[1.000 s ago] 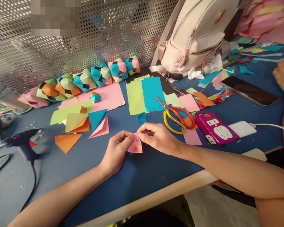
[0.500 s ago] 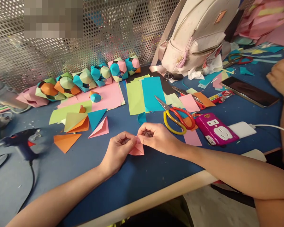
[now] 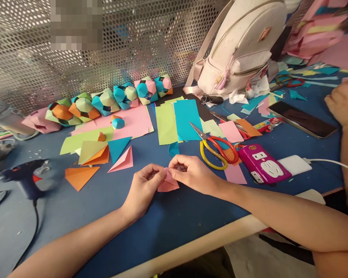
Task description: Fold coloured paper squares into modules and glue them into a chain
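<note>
Between my hands is a small folded piece of pink paper, held just above the blue table near its front edge. My left hand pinches its upper left part between thumb and forefinger. My right hand is closed on the top right of the same paper, and the fingertips of both hands nearly meet. Part of the paper is hidden behind the fingers. To the left lie folded pieces: a pink one, a blue one and an orange one. Scissors with red and yellow handles rest right of my hands.
A row of folded paper balls stands along the perforated metal screen. A glue gun is at the left, a purple power strip at the right. Behind are paper sheets, a backpack, a phone and another person's hand.
The whole view has shifted slightly, so the table things sit a little lower. Both hands keep their pinch on the pink paper, whose lower part has turned slightly.
</note>
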Motion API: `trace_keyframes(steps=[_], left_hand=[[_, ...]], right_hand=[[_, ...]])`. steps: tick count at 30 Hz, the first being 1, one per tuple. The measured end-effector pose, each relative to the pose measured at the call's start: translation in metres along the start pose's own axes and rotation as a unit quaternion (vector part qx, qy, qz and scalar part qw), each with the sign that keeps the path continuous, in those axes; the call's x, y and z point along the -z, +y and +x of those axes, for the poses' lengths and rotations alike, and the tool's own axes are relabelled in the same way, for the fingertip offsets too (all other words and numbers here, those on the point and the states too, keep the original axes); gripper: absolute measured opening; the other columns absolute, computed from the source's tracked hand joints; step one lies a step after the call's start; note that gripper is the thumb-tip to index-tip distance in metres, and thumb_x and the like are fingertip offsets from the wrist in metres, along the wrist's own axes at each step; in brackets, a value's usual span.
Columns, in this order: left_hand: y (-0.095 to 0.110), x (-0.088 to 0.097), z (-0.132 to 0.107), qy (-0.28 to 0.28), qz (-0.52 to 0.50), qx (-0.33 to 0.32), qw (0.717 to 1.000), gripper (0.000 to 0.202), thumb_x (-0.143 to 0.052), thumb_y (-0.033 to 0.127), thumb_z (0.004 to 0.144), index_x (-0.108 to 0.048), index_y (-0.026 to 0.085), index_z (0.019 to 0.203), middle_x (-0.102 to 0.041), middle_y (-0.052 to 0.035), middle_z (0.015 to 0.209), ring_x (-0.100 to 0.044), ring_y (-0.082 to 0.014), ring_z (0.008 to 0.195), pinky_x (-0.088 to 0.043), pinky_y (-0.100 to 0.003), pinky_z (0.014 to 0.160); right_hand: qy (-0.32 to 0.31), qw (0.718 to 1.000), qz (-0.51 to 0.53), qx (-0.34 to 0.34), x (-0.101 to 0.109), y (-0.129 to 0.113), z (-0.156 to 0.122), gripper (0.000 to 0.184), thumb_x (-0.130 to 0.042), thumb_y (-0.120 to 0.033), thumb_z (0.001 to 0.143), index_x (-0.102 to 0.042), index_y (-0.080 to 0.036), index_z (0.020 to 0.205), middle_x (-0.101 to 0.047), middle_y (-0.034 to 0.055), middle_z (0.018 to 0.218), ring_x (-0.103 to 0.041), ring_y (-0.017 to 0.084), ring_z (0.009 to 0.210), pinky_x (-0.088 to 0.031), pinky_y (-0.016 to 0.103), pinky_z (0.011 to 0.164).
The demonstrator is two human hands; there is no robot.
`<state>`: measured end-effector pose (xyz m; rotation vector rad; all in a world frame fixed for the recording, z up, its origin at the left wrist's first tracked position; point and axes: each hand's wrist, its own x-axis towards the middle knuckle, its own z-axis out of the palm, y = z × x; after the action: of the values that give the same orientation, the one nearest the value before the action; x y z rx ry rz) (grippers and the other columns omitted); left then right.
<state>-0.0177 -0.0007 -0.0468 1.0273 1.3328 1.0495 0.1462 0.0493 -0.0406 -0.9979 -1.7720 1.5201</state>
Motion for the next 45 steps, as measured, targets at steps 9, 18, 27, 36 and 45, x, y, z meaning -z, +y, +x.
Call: trace_keyframes(steps=[9, 18, 27, 36, 45], left_hand=[[0.0019, 0.0022, 0.0009, 0.004, 0.090, -0.041, 0.995, 0.026, -0.061, 0.040, 0.083, -0.072, 0.017, 0.080, -0.068, -0.0017, 0.074, -0.056, -0.0139, 0.070, -0.043, -0.023, 0.066], [0.0009, 0.0007, 0.0010, -0.004, 0.012, -0.008, 1.000, 0.022, -0.068, 0.037, 0.076, -0.068, 0.016, 0.069, -0.066, -0.0020, 0.069, -0.055, -0.0133, 0.065, -0.044, -0.024, 0.065], [-0.0011, 0.0014, 0.0003, -0.016, -0.030, 0.004, 0.999, 0.020, -0.065, 0.036, 0.080, -0.068, 0.016, 0.079, -0.060, 0.0003, 0.069, -0.052, -0.0115, 0.066, -0.043, -0.023, 0.065], [-0.0008, 0.0005, -0.0006, -0.018, -0.019, 0.006, 1.000, 0.022, -0.065, 0.038, 0.079, -0.067, 0.016, 0.077, -0.060, 0.0006, 0.067, -0.052, -0.0112, 0.063, -0.042, -0.022, 0.061], [0.0008, -0.0022, -0.0010, -0.014, -0.025, 0.010, 1.000, 0.022, -0.070, 0.037, 0.075, -0.066, 0.016, 0.071, -0.065, 0.0000, 0.065, -0.057, -0.0110, 0.060, -0.046, -0.022, 0.060]], right_hand=[[0.004, 1.000, -0.021, -0.003, -0.0003, -0.0032, -0.0020, 0.008, -0.055, -0.018, 0.073, -0.052, -0.017, 0.066, -0.048, -0.0054, 0.057, -0.043, 0.008, 0.054, -0.035, 0.020, 0.050], [-0.014, 1.000, -0.023, 0.004, 0.0004, -0.0030, -0.0026, 0.008, -0.054, -0.014, 0.072, -0.051, -0.018, 0.065, -0.051, -0.0049, 0.058, -0.045, 0.008, 0.055, -0.036, 0.019, 0.050], [0.014, 1.000, -0.020, 0.019, 0.0020, -0.0023, -0.0021, 0.010, -0.056, -0.023, 0.078, -0.054, -0.017, 0.070, -0.051, -0.0044, 0.061, -0.044, 0.008, 0.056, -0.037, 0.021, 0.052], [0.006, 1.000, -0.006, 0.023, 0.0017, -0.0009, -0.0020, 0.008, -0.056, -0.021, 0.078, -0.055, -0.017, 0.072, -0.053, -0.0037, 0.064, -0.047, 0.009, 0.059, -0.038, 0.021, 0.054], [-0.003, 1.000, -0.003, 0.021, 0.0008, -0.0018, -0.0031, 0.006, -0.056, -0.020, 0.077, -0.056, -0.017, 0.073, -0.053, -0.0038, 0.063, -0.046, 0.008, 0.058, -0.038, 0.021, 0.053]])
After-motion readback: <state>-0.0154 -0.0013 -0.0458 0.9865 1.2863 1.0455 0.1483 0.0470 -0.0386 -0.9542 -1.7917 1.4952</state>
